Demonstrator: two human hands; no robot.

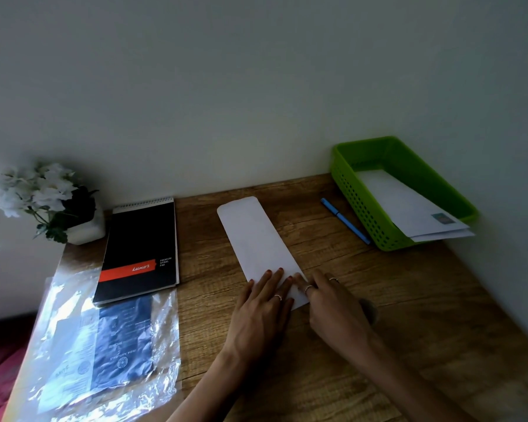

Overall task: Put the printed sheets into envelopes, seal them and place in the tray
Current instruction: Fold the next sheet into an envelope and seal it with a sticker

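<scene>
At the near edge of the wooden desk [409, 315], both forearms are reaching forward to one white envelope [258, 242].

Left hand [261, 312]: lying flat, fingers straight and slightly spread, pressing the envelope's near end down against the desk.

Right hand [329, 303]: sitting just beside the left, at the envelope's near right corner; fingers are curling down onto the paper edge, seemingly pinching or creasing it, though the contact itself is hidden under the knuckles.

Envelope: lying flat, long axis running away from the hands and leaning slightly left; its rounded end is pointing toward the wall, so the end being worked is the near one, directly under both hands. Whether a sheet is inside cannot be told.

Pen [345, 220], blue: lying beyond the right hand, between envelope and tray.

Tray [369, 208], green, perforated: standing far right against the wall, already holding white envelopes that are overhanging its near end. It is lying forward and right of the hands, so the right hand is the nearer one for the transfer.
</scene>
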